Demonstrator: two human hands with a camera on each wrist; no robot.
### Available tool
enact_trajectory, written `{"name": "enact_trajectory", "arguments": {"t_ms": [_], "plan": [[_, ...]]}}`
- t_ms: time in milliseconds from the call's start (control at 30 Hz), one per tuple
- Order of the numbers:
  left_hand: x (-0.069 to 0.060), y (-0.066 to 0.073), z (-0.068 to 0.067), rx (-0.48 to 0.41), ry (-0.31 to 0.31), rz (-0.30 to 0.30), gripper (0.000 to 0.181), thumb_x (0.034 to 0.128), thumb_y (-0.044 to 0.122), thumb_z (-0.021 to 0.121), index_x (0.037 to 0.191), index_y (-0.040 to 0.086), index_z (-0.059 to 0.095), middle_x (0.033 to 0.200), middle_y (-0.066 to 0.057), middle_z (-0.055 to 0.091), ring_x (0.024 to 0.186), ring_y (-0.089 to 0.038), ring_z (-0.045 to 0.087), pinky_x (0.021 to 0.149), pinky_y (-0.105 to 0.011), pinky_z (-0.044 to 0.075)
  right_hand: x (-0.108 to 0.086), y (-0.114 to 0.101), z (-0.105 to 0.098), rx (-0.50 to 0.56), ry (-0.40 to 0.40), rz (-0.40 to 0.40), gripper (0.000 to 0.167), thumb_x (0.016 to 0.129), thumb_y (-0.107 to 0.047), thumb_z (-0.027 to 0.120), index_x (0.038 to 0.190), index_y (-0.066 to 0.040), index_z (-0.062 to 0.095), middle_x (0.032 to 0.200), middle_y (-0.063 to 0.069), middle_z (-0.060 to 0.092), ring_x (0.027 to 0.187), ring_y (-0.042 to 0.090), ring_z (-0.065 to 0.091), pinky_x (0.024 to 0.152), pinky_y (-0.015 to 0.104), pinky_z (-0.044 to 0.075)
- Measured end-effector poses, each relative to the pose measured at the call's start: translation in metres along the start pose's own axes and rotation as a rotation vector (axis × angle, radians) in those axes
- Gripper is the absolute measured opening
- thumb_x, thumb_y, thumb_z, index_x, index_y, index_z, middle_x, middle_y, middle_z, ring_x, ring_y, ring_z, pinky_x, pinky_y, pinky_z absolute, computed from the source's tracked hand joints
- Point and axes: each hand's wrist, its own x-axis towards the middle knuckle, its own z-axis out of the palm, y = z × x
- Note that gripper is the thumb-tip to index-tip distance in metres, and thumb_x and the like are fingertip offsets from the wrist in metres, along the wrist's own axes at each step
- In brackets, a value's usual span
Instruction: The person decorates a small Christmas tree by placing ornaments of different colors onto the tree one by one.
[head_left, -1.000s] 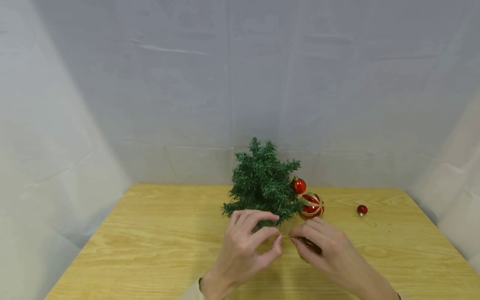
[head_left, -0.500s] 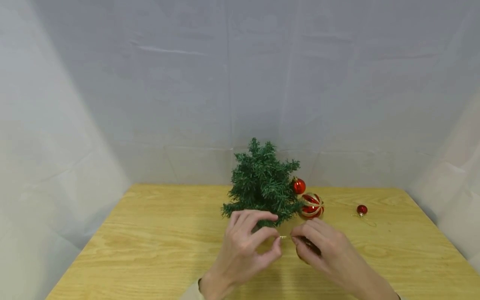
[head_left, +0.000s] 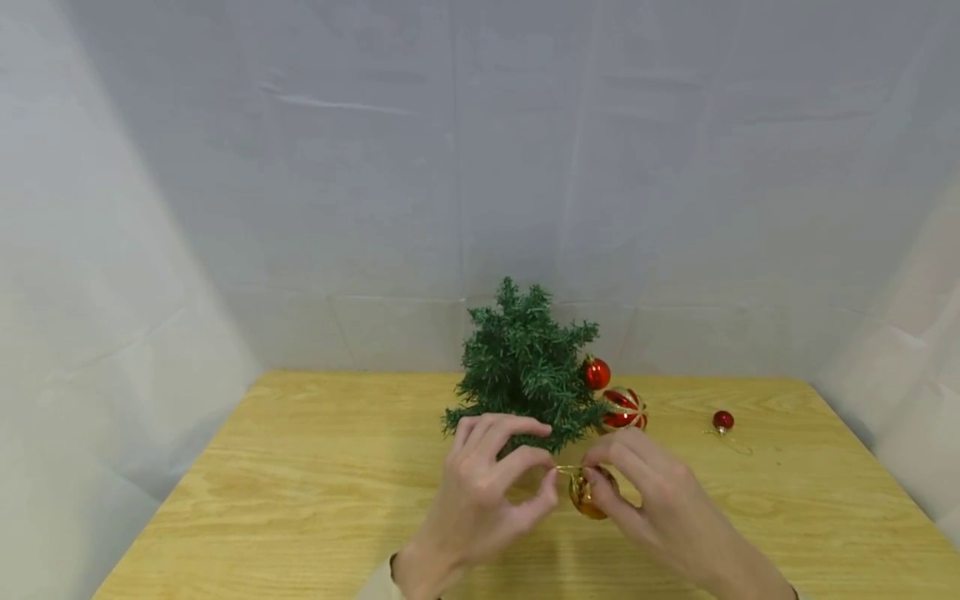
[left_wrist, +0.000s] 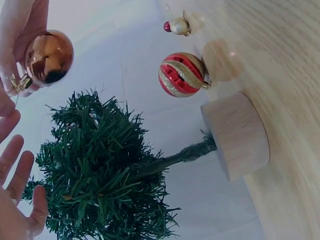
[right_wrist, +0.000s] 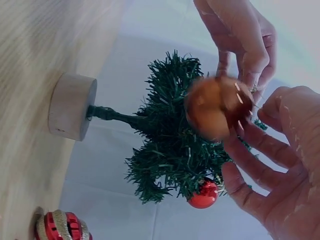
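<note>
A shiny copper-gold Christmas bauble (head_left: 582, 500) hangs between my hands, in front of the small artificial Christmas tree (head_left: 525, 358). Its thin gold cord (head_left: 566, 470) stretches from fingertips to fingertips. My left hand (head_left: 487, 487) pinches the cord's left end between thumb and forefinger, its other fingers spread. My right hand (head_left: 648, 487) pinches at the cord's right end, close to the bauble's cap, and its thumb covers part of the ball. In the left wrist view the gold cap (left_wrist: 22, 82) lies by the right fingertips. The right wrist view shows the bauble (right_wrist: 217, 107) slightly blurred.
A plain red bauble (head_left: 597, 373) hangs on the tree's right side. Beside the tree a red-and-gold striped bauble (head_left: 624, 408) rests on the wooden table (head_left: 300, 483). Farther right lies a small dark red ornament (head_left: 723, 421) with a cord. The tree has a round wooden base (left_wrist: 236, 135).
The bauble, mostly covered by my right hand before, now shows below its fingertips. More of the gold cord is visible between the hands. The tree and other ornaments stay in place.
</note>
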Motion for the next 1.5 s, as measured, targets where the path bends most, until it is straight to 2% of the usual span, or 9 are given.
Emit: {"name": "enact_trajectory", "arguments": {"t_ms": [167,367,733,1067,1233,1333,1500], "plan": [[0.005,-0.002,-0.004,-0.001,0.031,0.023,0.005,0.0862,0.015,0.072,0.085,0.02,0.073,0.108,0.002,0.072,0.095,-0.015,0.066,0.081,-0.033,0.047,0.009,0.0,-0.001,0.007,0.061,-0.063,0.024,0.106,-0.028,0.052,0.097,-0.014,0.069,0.096,-0.004,0.067,0.084,0.007,0.063,0.077,0.012,0.052],[0.011,-0.005,-0.008,-0.004,0.061,0.036,0.014,0.0961,0.021,0.063,0.087,0.019,0.073,0.105,0.001,0.073,0.093,-0.016,0.067,0.08,-0.035,0.049,0.019,0.001,0.0,-0.009,0.123,-0.136,0.023,0.105,-0.026,0.055,0.096,-0.013,0.071,0.095,-0.003,0.068,0.085,0.01,0.063,0.078,0.015,0.052],[0.027,-0.013,-0.016,0.045,0.086,0.077,0.018,0.0975,0.022,0.062,0.087,0.016,0.075,0.101,0.0,0.074,0.09,-0.017,0.068,0.078,-0.035,0.051,0.039,0.003,0.001,-0.014,0.193,-0.173,0.027,0.105,-0.028,0.056,0.093,-0.01,0.072,0.094,-0.002,0.068,0.084,0.012,0.061,0.078,0.019,0.05],[0.038,-0.021,-0.022,0.058,0.106,0.11,0.019,0.0981,0.021,0.061,0.087,0.014,0.075,0.097,-0.002,0.074,0.086,-0.018,0.068,0.074,-0.035,0.05,0.058,0.004,-0.002,-0.032,0.179,-0.146,0.027,0.105,-0.028,0.055,0.093,-0.01,0.072,0.093,0.002,0.069,0.082,0.015,0.062,0.075,0.019,0.049],[0.044,-0.027,-0.025,0.07,0.113,0.104,0.019,0.0986,0.022,0.061,0.088,0.013,0.075,0.092,-0.002,0.074,0.085,-0.019,0.067,0.074,-0.036,0.049,0.069,0.007,-0.001,-0.037,0.195,-0.148,0.028,0.105,-0.027,0.055,0.093,-0.008,0.072,0.097,0.007,0.07,0.093,0.022,0.064,0.09,0.024,0.05],[0.045,-0.031,-0.026,0.075,0.117,0.091,0.02,0.0992,0.022,0.061,0.088,0.012,0.075,0.092,-0.002,0.074,0.086,-0.02,0.066,0.075,-0.037,0.047,0.075,0.009,0.002,-0.042,0.218,-0.178,0.028,0.104,-0.026,0.056,0.093,-0.007,0.072,0.099,0.01,0.071,0.1,0.027,0.063,0.098,0.028,0.049],[0.047,-0.037,-0.027,0.084,0.133,0.089,0.021,0.0993,0.022,0.06,0.088,0.012,0.075,0.092,-0.003,0.074,0.087,-0.022,0.066,0.077,-0.039,0.047,0.083,0.012,0.006,-0.081,0.236,-0.209,0.028,0.103,-0.024,0.056,0.092,-0.006,0.073,0.099,0.012,0.071,0.102,0.029,0.063,0.098,0.034,0.049]]}}
